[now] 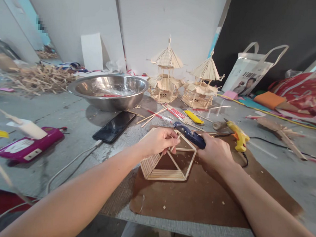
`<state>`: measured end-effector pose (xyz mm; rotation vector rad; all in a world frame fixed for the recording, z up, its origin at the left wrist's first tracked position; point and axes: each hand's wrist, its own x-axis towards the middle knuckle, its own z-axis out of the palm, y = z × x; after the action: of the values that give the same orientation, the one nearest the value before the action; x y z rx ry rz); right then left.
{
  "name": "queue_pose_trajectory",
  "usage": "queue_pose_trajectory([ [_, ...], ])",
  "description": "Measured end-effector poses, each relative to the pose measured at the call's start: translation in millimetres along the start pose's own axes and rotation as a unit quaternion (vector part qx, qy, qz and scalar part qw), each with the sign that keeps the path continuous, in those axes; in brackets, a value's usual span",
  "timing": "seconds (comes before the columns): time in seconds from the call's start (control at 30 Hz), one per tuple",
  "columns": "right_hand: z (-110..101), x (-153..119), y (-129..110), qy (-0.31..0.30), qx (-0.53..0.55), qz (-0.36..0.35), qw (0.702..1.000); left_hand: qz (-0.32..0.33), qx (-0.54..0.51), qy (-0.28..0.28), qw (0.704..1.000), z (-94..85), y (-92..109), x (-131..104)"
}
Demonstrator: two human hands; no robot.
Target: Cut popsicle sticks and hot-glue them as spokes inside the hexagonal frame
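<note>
A hexagonal frame of thin wooden sticks (168, 175) lies on a brown sheet (196, 202); rows of sticks fill its left and front sections. Above its far left side, my left hand (163, 141) is closed, thumb and fingers pinching the end of a thin wooden stick (178, 135). My right hand (216, 150) wraps round a dark blue hand tool (190, 135), whose exact kind I cannot make out. The tool's far end is close to my left fingertips, over the frame. Part of the frame is hidden behind my left hand.
Behind stand two stick-built pagodas (166, 82) (203, 86) and a steel bowl (111, 103). A phone (114, 127) and purple power strip (30, 147) lie left. To the right are a yellow glue gun (239, 137) and cable. A yellow cutter (193, 117) lies near red-wrapped sticks.
</note>
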<state>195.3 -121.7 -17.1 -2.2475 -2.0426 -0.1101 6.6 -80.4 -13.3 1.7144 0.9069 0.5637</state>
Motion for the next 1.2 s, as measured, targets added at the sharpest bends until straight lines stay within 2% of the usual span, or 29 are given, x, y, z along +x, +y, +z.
queue_pose_trajectory([
  [0.3, 1.6, -0.7, -0.3, -0.017, 0.021, 0.009, 1.0, -0.034, -0.049, -0.015, 0.998, -1.8, 2.4, 1.5],
  [0.5, 5.8, 7.8, 12.8, 0.014, 0.059, 0.048, 0.997, -0.057, -0.061, -0.06, 0.995, -2.0, 3.1, 0.7],
  [0.6, 11.0, 12.6, 18.9, 0.028, 0.042, 0.058, 0.997, -0.058, -0.032, -0.055, 0.996, -1.1, 5.0, 0.5],
  [0.77, 20.8, 18.0, 24.4, 0.016, -0.02, 0.048, 0.999, -0.04, 0.003, -0.029, 0.999, 0.0, 7.2, 0.5],
  [0.93, 30.2, 21.9, 25.8, 0.005, -0.049, 0.032, 0.998, -0.049, -0.008, -0.034, 0.998, 0.4, 5.9, 1.3],
  [1.1, 22.3, 26.0, 34.9, 0.047, 0.03, 0.001, 0.998, -0.037, -0.031, -0.045, 0.998, -0.2, 0.8, 2.9],
  [1.17, 13.9, 28.4, 47.2, 0.089, 0.057, 0.045, 0.993, -0.03, -0.033, -0.043, 0.998, -0.3, -0.3, 2.9],
  [1.2, 10.3, 29.6, 55.0, 0.113, 0.06, 0.089, 0.988, -0.028, -0.034, -0.038, 0.998, -0.3, -0.6, 2.9],
])
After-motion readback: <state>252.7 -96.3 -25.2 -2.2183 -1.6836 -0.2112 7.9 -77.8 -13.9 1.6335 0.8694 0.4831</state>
